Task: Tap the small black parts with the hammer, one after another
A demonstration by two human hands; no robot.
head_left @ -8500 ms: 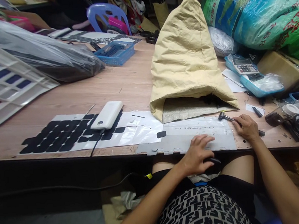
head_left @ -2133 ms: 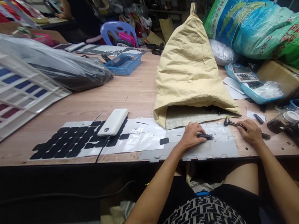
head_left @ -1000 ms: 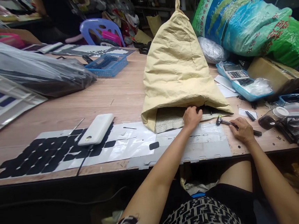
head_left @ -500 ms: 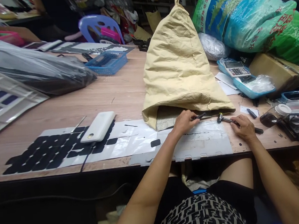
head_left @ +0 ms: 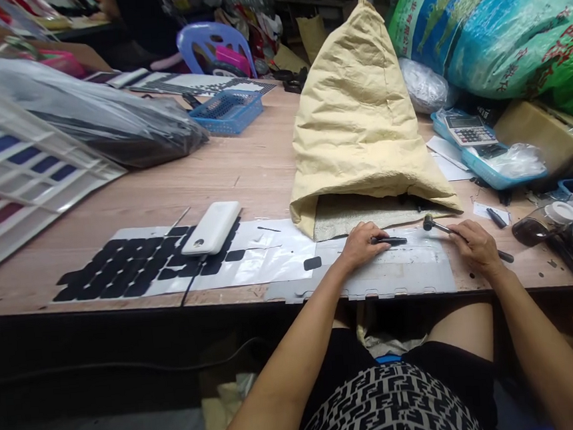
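Observation:
My left hand [head_left: 362,244] is closed on a small, narrow black piece [head_left: 395,240], pinched low over the grey board at the front of the table. Its exact kind is too small to make out. In my right hand [head_left: 474,245] is a small hammer [head_left: 436,224], its head to the left and its dark handle end sticking out to the right of the hand. The hammer head is to the right of the black piece and apart from it. Beneath both lies the grey board [head_left: 323,289], with clear film on part of it. Just behind, the yellow cloth sack [head_left: 359,128] has its mouth open toward me.
Black rounded pieces [head_left: 115,269] lie in rows on a white sheet at left, with a white power bank [head_left: 212,228] on top. One loose black piece [head_left: 313,263] lies nearer. A jar [head_left: 531,226] and a calculator [head_left: 470,130] are at right, a blue basket [head_left: 232,112] behind.
My left hand has drawn the black piece away from the sack's mouth, over the grey board. The hammer head has turned a little. The whole view has shifted left.

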